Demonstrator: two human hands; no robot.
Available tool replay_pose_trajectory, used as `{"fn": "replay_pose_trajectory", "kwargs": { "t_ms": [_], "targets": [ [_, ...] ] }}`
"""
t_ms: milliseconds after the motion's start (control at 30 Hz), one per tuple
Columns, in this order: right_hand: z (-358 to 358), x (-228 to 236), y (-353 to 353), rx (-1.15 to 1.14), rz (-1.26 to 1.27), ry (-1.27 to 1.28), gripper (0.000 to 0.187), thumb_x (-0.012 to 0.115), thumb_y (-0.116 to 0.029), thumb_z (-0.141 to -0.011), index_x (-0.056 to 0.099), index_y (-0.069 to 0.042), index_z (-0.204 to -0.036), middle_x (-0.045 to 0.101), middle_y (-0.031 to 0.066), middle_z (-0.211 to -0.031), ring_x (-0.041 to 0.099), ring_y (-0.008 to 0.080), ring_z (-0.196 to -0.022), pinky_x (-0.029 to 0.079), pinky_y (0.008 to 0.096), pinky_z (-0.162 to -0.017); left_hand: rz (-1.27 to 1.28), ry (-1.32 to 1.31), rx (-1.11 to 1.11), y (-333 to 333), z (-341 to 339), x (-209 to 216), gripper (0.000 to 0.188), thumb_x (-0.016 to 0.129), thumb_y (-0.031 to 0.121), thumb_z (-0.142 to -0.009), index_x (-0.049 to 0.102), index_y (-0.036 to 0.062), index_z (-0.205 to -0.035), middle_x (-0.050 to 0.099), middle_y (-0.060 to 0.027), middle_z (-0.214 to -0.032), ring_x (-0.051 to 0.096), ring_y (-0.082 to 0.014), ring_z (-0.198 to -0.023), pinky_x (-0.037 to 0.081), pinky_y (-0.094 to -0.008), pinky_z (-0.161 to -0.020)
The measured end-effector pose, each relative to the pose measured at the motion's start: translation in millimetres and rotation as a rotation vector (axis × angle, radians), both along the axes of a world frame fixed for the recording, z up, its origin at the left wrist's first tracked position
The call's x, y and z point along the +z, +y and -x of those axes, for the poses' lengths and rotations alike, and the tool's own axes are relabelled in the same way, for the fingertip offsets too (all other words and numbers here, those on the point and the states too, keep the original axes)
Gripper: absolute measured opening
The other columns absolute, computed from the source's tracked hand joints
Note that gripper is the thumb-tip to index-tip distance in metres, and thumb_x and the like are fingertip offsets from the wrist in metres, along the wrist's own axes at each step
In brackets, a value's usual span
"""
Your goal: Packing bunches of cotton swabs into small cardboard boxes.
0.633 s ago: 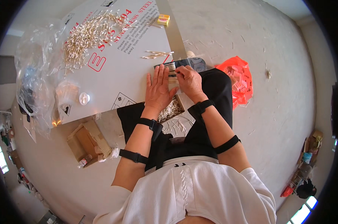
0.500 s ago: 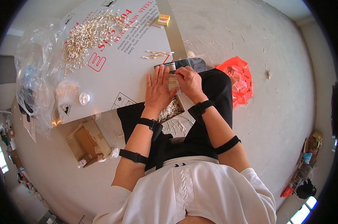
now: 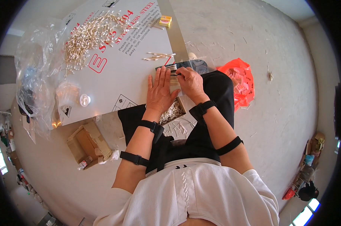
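A row of cotton swabs (image 3: 173,80) lies side by side on a dark board (image 3: 199,65) at the table's near right corner. My left hand (image 3: 159,91) rests flat on the row's left part, fingers stretched out. Close on its right, my right hand (image 3: 192,83) is closed over the swabs, thumb and fingertips pinched; a small dark tip shows there, but what it belongs to is hidden. Several loose swabs (image 3: 158,56) lie just beyond the hands. Below my left hand, an open box (image 3: 183,107) holds many short swab pieces.
A large heap of swabs (image 3: 83,42) covers the far left of the metal-sheet table (image 3: 121,81). A small yellow box (image 3: 165,20) sits at its far edge. Clear plastic bags (image 3: 35,86) hang at left, a cardboard box (image 3: 83,141) stands below, and a red bag (image 3: 250,81) is at right.
My right hand has shifted very slightly, and a dark tip now shows at its fingertips. The left hand stays flat in place.
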State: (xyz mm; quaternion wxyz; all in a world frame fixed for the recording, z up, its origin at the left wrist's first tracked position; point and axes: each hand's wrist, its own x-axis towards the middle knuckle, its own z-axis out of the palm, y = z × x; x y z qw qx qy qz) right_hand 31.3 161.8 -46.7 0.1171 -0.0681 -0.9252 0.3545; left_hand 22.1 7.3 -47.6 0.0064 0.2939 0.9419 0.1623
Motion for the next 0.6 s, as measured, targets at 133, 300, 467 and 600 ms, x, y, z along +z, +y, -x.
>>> {"fn": "replay_pose_trajectory", "kwargs": {
  "t_ms": [133, 300, 467, 600],
  "targets": [
    [3.5, 1.1, 2.3, 0.013, 0.031, -0.03, 0.009, 0.059, -0.015, -0.08, 0.064, -0.011, -0.086, 0.063, 0.011, -0.081, 0.063, 0.0332, -0.076, 0.051, 0.0432, -0.065, 0.005, -0.01, -0.003, -0.9, -0.5, -0.1, 0.079, 0.055, 0.047, -0.088, 0.024, 0.0039, -0.146, 0.02, -0.014, -0.154, 0.018, -0.0289, -0.143, 0.012, -0.0509, -0.115],
    [16.9, 3.8, 6.6, -0.009, 0.086, 0.024, 0.011, 0.059, -0.012, -0.08, 0.066, -0.01, -0.088, 0.064, 0.0128, -0.085, 0.063, 0.0343, -0.078, 0.051, 0.0435, -0.067, -0.014, 0.008, 0.003, -0.7, -0.6, -1.1, 0.079, 0.055, 0.048, -0.087, 0.027, 0.0035, -0.145, 0.021, -0.0142, -0.154, 0.019, -0.0282, -0.143, 0.011, -0.0507, -0.115],
    [27.8, 3.7, 8.0, 0.047, 0.037, 0.063, 0.011, 0.059, -0.013, -0.081, 0.066, -0.009, -0.088, 0.063, 0.0136, -0.085, 0.063, 0.0345, -0.079, 0.051, 0.0429, -0.067, -0.021, 0.017, 0.004, -0.1, 0.0, -0.3, 0.079, 0.056, 0.048, -0.086, 0.029, 0.0029, -0.144, 0.023, -0.0142, -0.153, 0.019, -0.0275, -0.143, 0.011, -0.0506, -0.115],
    [43.1, 2.3, 12.7, 0.1, -0.074, 0.047, 0.01, 0.059, -0.013, -0.08, 0.066, -0.009, -0.084, 0.061, 0.0136, -0.083, 0.063, 0.0347, -0.079, 0.051, 0.0429, -0.066, -0.008, 0.01, 0.003, -0.5, -0.2, 1.1, 0.078, 0.055, 0.048, -0.087, 0.029, 0.0026, -0.144, 0.024, -0.0144, -0.153, 0.019, -0.0272, -0.143, 0.011, -0.0507, -0.115]
  ]
}}
